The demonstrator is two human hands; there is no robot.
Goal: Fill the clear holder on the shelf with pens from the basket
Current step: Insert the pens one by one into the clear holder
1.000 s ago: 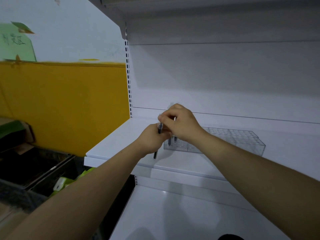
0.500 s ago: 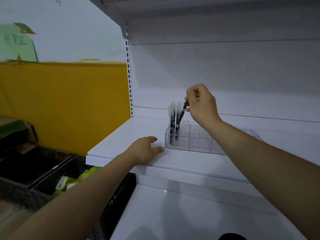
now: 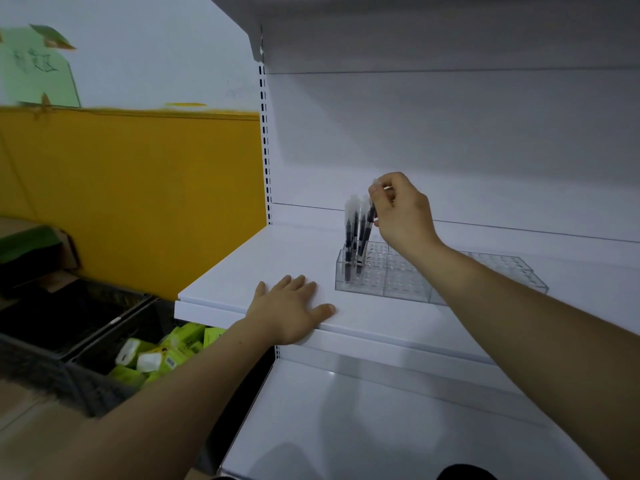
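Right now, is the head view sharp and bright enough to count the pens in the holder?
Head view: dim, flat light, no glare; the green sign and black crate at the left are blurred; the pens in the clear holder are soft, pale caps merging with the white back panel, so a count is unsure.

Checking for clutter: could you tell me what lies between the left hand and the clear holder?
Only bare white shelf, seen in the head view, separates the left hand from the clear holder.
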